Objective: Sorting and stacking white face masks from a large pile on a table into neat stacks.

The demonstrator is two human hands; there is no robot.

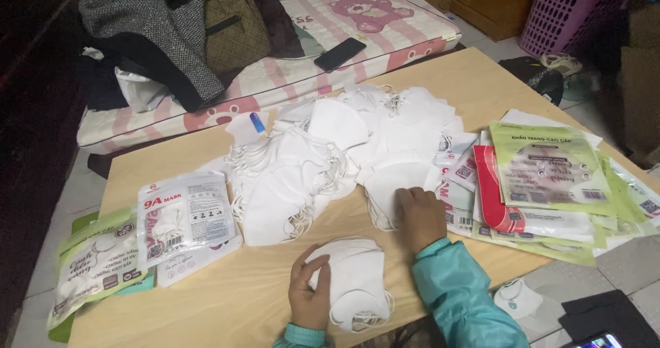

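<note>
At the far left edge of the wooden table (275,300) two green-and-white mask packets (93,265) lie overlapping, and just right of them two white packets with red print (182,221) sit one upon the other, the upper one filled; behind them, off the table, a pink-striped mattress (385,25) bears a heap of dark clothes (158,38) and one black phone (339,53); in the middle of the table spreads a loose pile of white face masks (323,155), too many and too tangled by their ear loops to count, with one small blue-capped object (257,122) at its far edge; nearer the person lies a small stack of white masks (354,279), and the left hand (309,296) clasps its left side, thumb on top and fingers curled round the edge, holding the stack against the table; the number of masks in the stack cannot be told; the right hand (419,217), in a teal sleeve (460,300), rests on a single mask (395,183) at the near right edge of the pile, fingers bent narrow and pressing on it, though whether they pinch it cannot be told; to the right a fan of empty flat packets (550,183) overlaps, green ones with at least one red-and-white one between, their count unclear; beyond the far right corner stands one pink plastic basket (567,11); on the floor below the near right corner lies one stray white mask (519,298), and a dark phone (598,340) just beside it.
</note>
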